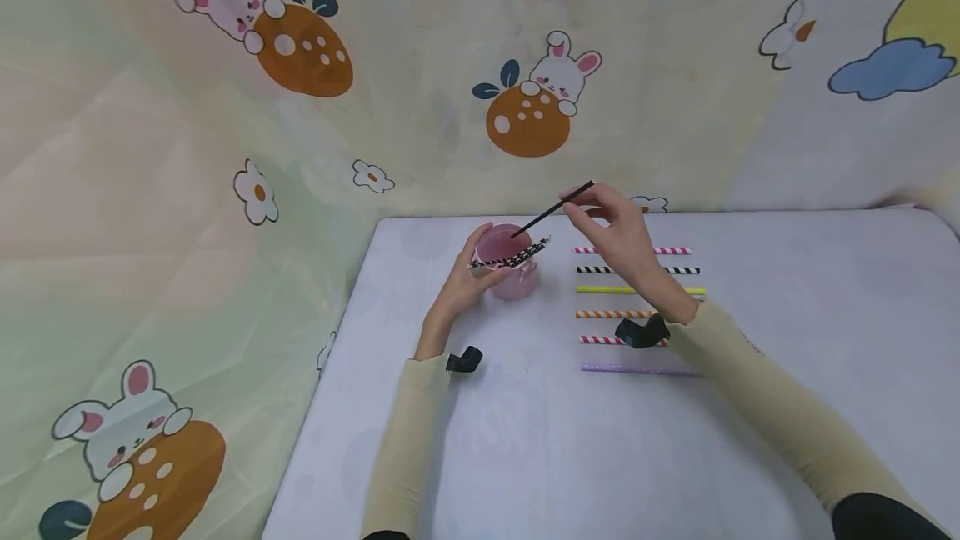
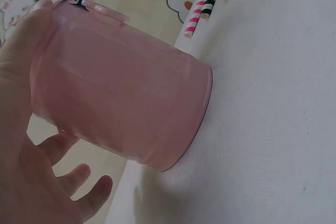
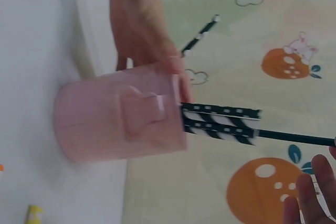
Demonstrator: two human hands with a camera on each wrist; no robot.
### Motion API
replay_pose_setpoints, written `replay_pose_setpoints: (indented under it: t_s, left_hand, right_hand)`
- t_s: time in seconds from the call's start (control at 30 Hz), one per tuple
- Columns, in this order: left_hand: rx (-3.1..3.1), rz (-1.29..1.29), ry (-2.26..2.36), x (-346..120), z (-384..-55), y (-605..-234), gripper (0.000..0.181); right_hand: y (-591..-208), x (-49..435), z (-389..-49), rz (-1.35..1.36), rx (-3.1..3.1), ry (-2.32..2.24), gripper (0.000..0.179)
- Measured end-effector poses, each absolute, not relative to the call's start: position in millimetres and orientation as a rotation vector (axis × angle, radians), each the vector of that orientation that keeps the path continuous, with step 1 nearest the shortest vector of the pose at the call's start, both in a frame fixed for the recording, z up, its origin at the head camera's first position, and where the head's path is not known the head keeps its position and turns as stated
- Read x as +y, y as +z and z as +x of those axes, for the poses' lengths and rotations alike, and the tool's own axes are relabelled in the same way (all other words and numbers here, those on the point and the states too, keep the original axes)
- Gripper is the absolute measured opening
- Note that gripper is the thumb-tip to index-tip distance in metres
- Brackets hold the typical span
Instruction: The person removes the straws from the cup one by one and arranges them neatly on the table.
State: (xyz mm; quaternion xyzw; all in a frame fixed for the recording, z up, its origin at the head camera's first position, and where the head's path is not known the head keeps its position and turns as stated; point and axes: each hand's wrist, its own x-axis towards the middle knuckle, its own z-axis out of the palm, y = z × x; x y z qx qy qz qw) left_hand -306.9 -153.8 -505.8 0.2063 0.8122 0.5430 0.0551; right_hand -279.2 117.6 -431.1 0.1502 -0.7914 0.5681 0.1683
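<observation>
Head view: right hand (image 1: 626, 248) had its fingers pinched on a dark straw (image 1: 552, 210) near the upper end; straw slanted down, lower end at the mouth of the pink cup (image 1: 517, 288). Right wrist view agreed: that straw lined up with the bundle at the cup's mouth, remaining fingers spread just beside it, partly cropped by the frame edge.

Left hand (image 1: 459, 286) grasped the cup near its rim, thumb on one side, fingers on the other; in the left wrist view three fingertips poked out past the wall. Cup leaned, base close to the worktop (image 1: 525, 440); couldn't tell if it touched. Raised handle (image 3: 142, 111) sat on the cup's side.

Black-and-white straws (image 3: 223, 110), dotted and striped, stuck out of the mouth. Another dotted straw (image 3: 199, 36) showed beyond the left hand; its lower end was hidden.

Right of the cup, a row of straws lay roughly parallel on the worktop, far to near: pink-striped straw (image 1: 675, 251), black-striped straw (image 1: 682, 271), yellow straw (image 1: 603, 290), orange-striped straw (image 1: 600, 314), red-striped straw (image 1: 600, 340), lilac straw (image 1: 637, 369). Right hand and forearm covered parts of the row.

Beige sleeves (image 1: 408, 432) on both arms, a black piece (image 1: 465, 359) at each cuff. Behind, backdrop (image 1: 420, 40) printed with rabbits and flowers.
</observation>
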Motion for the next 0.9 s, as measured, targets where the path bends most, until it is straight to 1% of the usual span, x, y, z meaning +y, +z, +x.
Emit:
replay_pose_setpoints:
  t_s: [0.07,0.23,0.37,0.5,0.77,0.9]
  left_hand:
    - [2.452,0.632,1.649,-153,-308,-506,0.087]
    - [2.46,0.58,1.657,-154,-316,-524,0.088]
    - [2.485,0.56,1.648,-155,-317,-530,0.087]
    - [2.501,0.561,1.637,-156,-317,-532,0.088]
    - [2.51,0.552,1.638,-157,-317,-531,0.094]
    - [2.509,0.543,1.636,-157,-317,-531,0.091]
  right_hand:
    - [-423,124,-277,0.413,-2.251,1.611,0.023]
    - [-406,145,-271,0.428,-2.229,1.564,0.023]
    - [-395,164,-266,0.451,-2.212,1.517,0.022]
    - [-390,186,-260,0.443,-2.247,1.42,0.021]
    - [-384,226,-248,0.42,-2.353,1.17,0.019]
    - [-381,242,-246,0.442,-2.437,1.052,0.016]
